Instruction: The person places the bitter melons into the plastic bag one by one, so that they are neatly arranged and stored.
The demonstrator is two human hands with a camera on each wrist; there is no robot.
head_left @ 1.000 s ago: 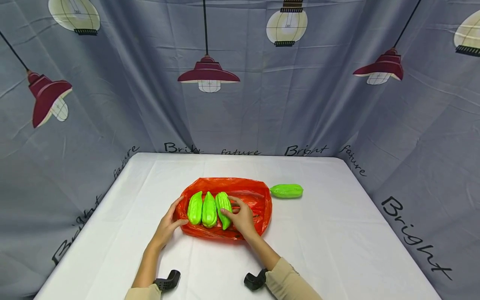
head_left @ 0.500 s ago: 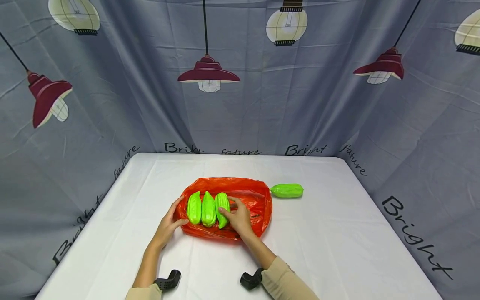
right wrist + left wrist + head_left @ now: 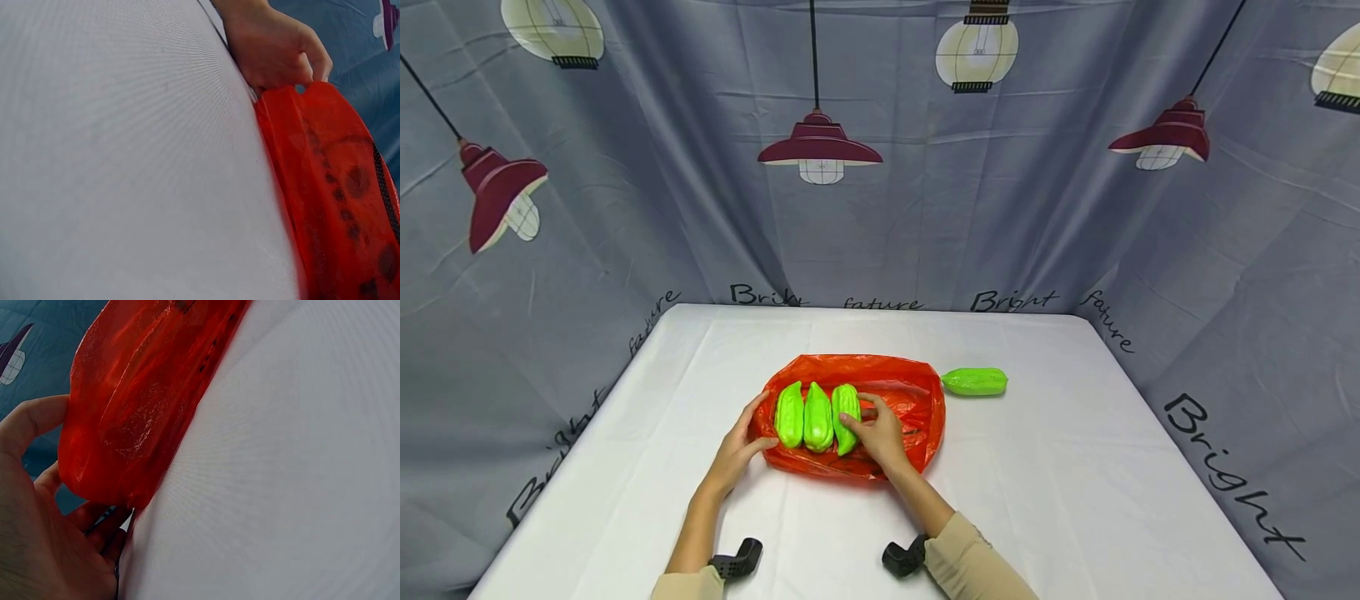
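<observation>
A red plastic bag [image 3: 895, 379] lies spread open on the table with three bright green ridged gourds side by side in its left half: a left one [image 3: 790, 417], a middle one [image 3: 817, 418] and a right one [image 3: 844, 404]. My right hand [image 3: 883, 433] reaches into the bag and holds the right gourd, thumb on top and fingers along its right side. At the bag's left end, my left hand [image 3: 733, 450] grips the rim. The left wrist view shows that hand [image 3: 44, 506] with a finger bent over the edge of the red plastic [image 3: 119, 425].
Another green gourd [image 3: 975, 382] lies on the white table [image 3: 1037, 467], just right of the bag's rim. A grey curtain [image 3: 880, 233] printed with lamps stands around the table's back and sides. Black wrist cameras [image 3: 737, 558] sit on both wrists.
The right hand and the gourd it holds have shifted slightly left, closer to the middle gourd. The left hand keeps its place on the bag's rim.
</observation>
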